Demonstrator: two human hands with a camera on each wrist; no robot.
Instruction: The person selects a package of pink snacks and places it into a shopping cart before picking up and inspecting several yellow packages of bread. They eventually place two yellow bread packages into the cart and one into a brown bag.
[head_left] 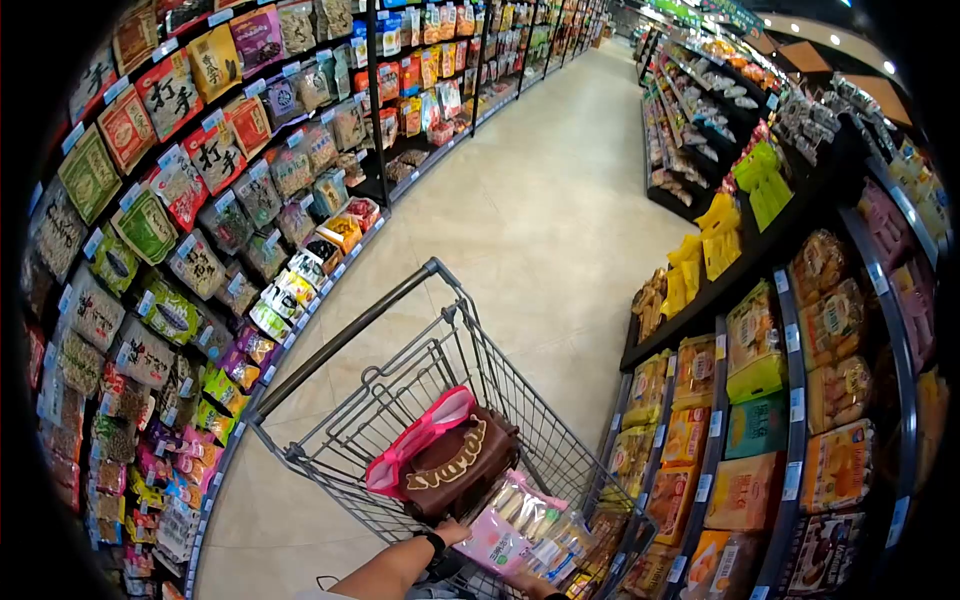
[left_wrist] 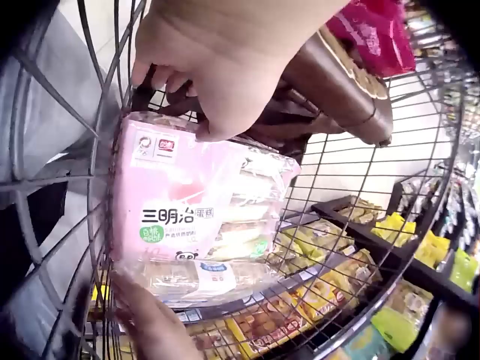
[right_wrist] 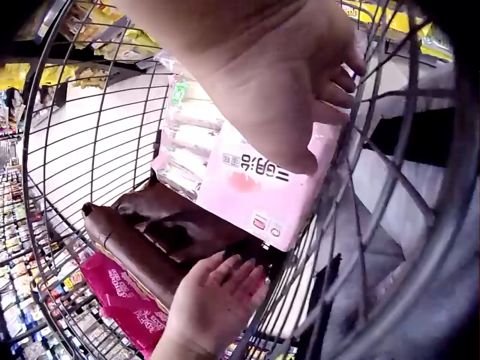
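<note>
A pink pack of sandwich cakes [left_wrist: 172, 202] with a clear window lies in the shopping cart [head_left: 365, 375]. Beside it is a clear bag of bread [left_wrist: 195, 281]. My left hand [right_wrist: 217, 300] is at the pack's upper edge, fingers extended and spread, next to a brown leather bag [head_left: 460, 465] with a gold chain. My right hand [right_wrist: 292, 97] is at the pack's opposite end by the cart's side wall, its thumb over the pink wrapper and its fingers loosely bent. A bright pink bag [head_left: 420, 440] lies against the brown one.
Shelves of bagged dried goods [head_left: 190, 160] line the left of the aisle. Packaged breads and cakes [head_left: 690, 430] fill the shelf close to the cart's right side. Pale floor [head_left: 520, 190] runs ahead between them. Yellow bags [head_left: 700, 250] sit on a dark ledge at right.
</note>
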